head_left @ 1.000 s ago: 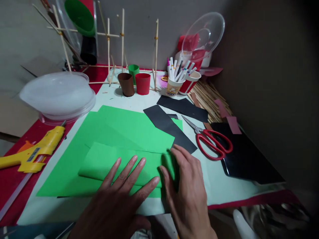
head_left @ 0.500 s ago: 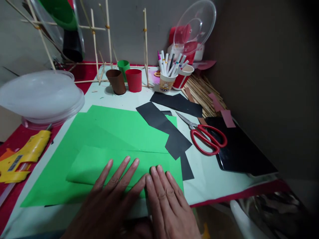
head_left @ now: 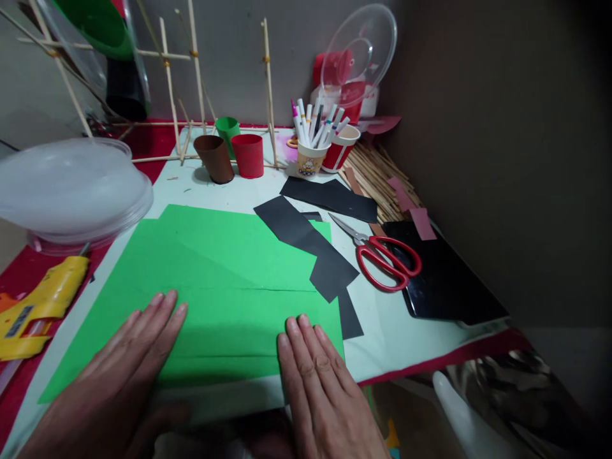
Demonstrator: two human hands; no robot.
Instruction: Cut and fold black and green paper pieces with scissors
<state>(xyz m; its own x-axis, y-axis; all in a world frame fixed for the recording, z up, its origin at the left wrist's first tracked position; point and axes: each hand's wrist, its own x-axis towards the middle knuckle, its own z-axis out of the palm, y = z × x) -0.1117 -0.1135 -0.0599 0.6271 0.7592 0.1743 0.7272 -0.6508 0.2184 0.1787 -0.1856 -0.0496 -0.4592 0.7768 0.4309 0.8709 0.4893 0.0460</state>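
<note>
Head view gives me both hands on the green paper (head_left: 224,319), which lies close to the near edge of the table (head_left: 392,344). I have the left hand (head_left: 112,379) low over the paper's left part, fingers straight and close together, gripping nothing; its thumb blurs into shadow. The right hand (head_left: 318,389) rests on the near right part, fingers out flat side by side, pinching nothing; I cannot see its thumb. Thin lines cross the green between them, and I cannot tell creases from sheet edges. Uneven pressure worries me: if one hand slides or bears down harder, the layers could skew or wrinkle. With the near edge so close, a backward drag could pull the paper over it. Black paper (head_left: 308,236) meets its right side, so a sideways push could shove that into the red-handled scissors (head_left: 366,238). Toward the left edge, a wide forearm swing could knock the yellow glue gun (head_left: 43,299).
</note>
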